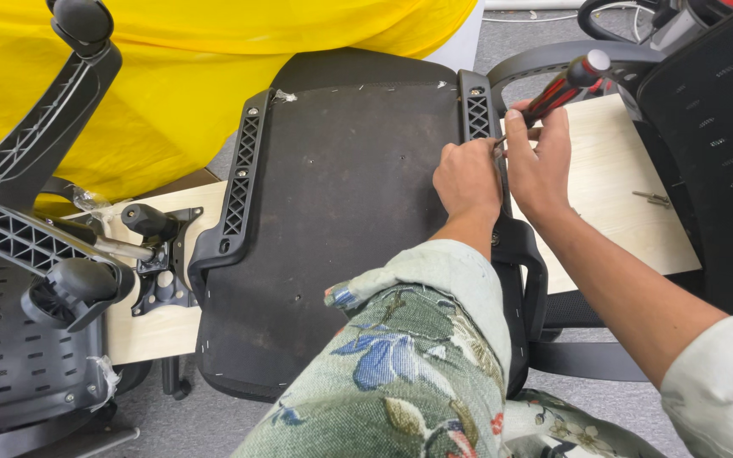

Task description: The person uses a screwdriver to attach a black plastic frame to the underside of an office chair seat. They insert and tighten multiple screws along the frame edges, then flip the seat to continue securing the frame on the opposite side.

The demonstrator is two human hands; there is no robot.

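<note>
Grey carpet floor (502, 42) lay beneath a pale wood-grain board (612, 182) that served as the work surface, with a crumpled yellow fabric sheet (214, 76) behind it. On the board rested an upturned black office-chair seat pan (341, 220), its flat underside facing up and a black ribbed plastic armrest bracket (478, 114) running along its right edge.

The left hand (467, 180) was closed narrowly, fingertips pinched at the bracket edge; what it pinched was too small to identify. The right hand (540, 161) was wrapped around a red-and-black-handled screwdriver (566, 85), the shaft angled down toward the same spot, just beside the left fingertips. Both hands touched or nearly touched each other at the bracket.

The step in hand appeared to be fastening work at the right armrest bracket, with the left hand steadying the fixing point and the right hand positioning the tool. The next move would likely call for the tip to be seated squarely and the shaft kept in line with the hole while pressure was applied.

A black five-star chair base with casters (36, 212) stood at the left, a black metal tilt mechanism plate (163, 254) lay near it, a black mesh chair back (714, 153) stood at the right, and small loose metal screws (655, 198) lay on the board.
</note>
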